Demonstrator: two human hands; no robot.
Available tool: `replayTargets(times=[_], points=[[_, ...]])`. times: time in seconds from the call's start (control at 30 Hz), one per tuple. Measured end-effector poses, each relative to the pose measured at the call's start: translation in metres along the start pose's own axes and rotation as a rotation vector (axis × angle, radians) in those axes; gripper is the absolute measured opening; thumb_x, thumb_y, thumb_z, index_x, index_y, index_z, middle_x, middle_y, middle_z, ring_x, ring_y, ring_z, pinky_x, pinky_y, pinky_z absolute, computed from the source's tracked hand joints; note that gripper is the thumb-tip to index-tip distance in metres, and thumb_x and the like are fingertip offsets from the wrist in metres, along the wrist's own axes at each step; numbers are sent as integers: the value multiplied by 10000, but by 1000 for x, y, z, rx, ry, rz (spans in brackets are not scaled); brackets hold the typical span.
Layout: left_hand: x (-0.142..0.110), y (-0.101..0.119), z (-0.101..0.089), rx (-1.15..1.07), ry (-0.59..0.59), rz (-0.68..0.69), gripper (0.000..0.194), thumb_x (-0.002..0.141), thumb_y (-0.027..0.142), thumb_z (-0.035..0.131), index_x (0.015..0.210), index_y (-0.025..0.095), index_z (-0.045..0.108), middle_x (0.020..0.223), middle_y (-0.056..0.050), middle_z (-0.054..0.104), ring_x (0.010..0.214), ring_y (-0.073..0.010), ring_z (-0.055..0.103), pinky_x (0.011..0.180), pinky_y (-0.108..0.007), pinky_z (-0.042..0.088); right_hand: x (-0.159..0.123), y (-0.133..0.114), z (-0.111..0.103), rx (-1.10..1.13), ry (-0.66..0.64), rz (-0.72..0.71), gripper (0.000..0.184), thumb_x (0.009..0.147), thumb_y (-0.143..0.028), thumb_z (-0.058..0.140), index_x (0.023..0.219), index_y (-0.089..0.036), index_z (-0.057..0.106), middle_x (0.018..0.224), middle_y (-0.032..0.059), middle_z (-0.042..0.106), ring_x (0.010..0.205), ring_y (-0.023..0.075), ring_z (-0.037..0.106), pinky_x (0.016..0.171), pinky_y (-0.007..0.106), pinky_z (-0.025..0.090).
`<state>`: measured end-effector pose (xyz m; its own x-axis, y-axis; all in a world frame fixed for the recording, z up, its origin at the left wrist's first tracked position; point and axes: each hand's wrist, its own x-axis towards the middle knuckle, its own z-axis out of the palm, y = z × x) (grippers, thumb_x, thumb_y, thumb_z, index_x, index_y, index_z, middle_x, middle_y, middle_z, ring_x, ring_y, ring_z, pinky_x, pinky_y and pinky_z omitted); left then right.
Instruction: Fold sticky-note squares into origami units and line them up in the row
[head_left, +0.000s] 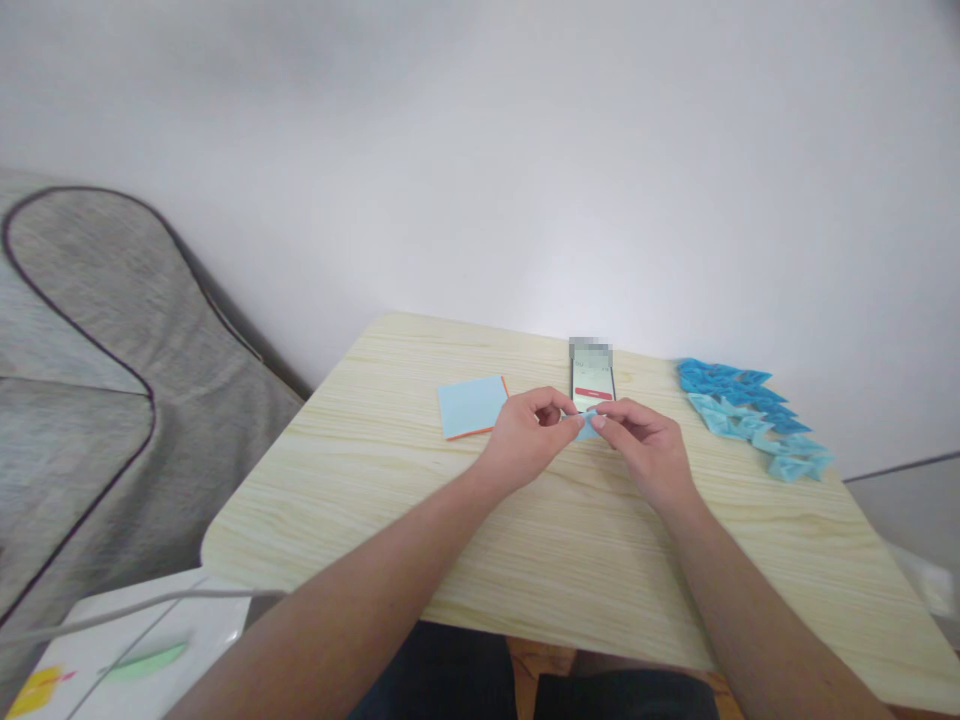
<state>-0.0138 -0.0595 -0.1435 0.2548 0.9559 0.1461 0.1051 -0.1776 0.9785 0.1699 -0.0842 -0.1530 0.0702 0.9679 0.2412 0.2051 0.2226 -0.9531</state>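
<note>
Between my two hands is a small piece of light blue folded paper (588, 427), pinched at its upper edge and partly covered by the fingers. My left hand (531, 428) grips it from the left with thumb and forefinger. From the right, my right hand (646, 442) pinches it the same way, thumb close to the other thumb. Just left of my left hand lies a stack of square light blue paper (472, 406) with an orange edge showing beneath. Directly beyond the hands is a phone (592, 380) with a lit screen and a red bar.
On the right of the wooden table (360, 480), several folded blue paper pieces (735, 392) lie in rows, dark blue behind and paler ones (796, 458) in front. A grey cushioned sofa (105, 300) stands at left. A cable (180, 596) crosses a white surface (217, 620) at lower left.
</note>
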Motion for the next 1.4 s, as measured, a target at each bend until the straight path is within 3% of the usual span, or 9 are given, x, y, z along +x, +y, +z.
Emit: replayTargets(times=[0.2,0.53,0.73,0.87,1.03,1.2,1.4], points=[[0,-1,1,-1,0,2,196,794,364,728,814,172,694,580,59,451,562,-91,371,546,-242,276,0,-1,0,-25,-8,-22,160,823,-391,784,888,-245,780,778,13,658,706,160,550,655,314,428],[0,-1,0,-19,-19,5,173,791,339,745,812,172,705,591,60,452,575,-91,376,577,-249,301,0,-6,1,29,-24,22,141,809,-360,792,798,-231,737,714,-11,635,664,142,533,654,300,422],[1,-1,0,14,1,58,195,838,368,715,810,180,758,812,-30,660,761,-153,559,640,-266,398,4,4,-4,126,-10,62,153,819,-379,783,859,-237,741,662,-14,626,634,150,539,632,300,433],[2,-2,-1,4,-38,81,208,864,352,695,761,178,742,780,-21,665,743,-149,559,668,-274,407,5,8,-5,176,-21,82,150,815,-376,781,836,-235,734,711,-6,628,664,154,543,658,307,442],[2,-2,-1,-8,-55,80,214,866,341,699,741,171,734,766,-14,662,742,-143,558,684,-275,403,4,1,-4,88,-74,56,184,855,-391,745,772,-228,725,704,-5,613,680,156,530,655,304,419],[1,-1,-1,-32,-4,49,190,854,348,710,809,170,757,799,-25,700,739,-145,570,672,-269,416,3,-2,-4,43,-46,24,183,845,-392,766,764,-232,728,709,-4,641,685,159,552,663,305,425],[1,-1,0,-100,22,54,174,845,317,710,761,166,730,781,-24,695,751,-151,580,696,-271,434,3,0,-4,60,-53,17,171,845,-377,777,768,-230,736,720,-6,657,690,153,558,681,305,421]])
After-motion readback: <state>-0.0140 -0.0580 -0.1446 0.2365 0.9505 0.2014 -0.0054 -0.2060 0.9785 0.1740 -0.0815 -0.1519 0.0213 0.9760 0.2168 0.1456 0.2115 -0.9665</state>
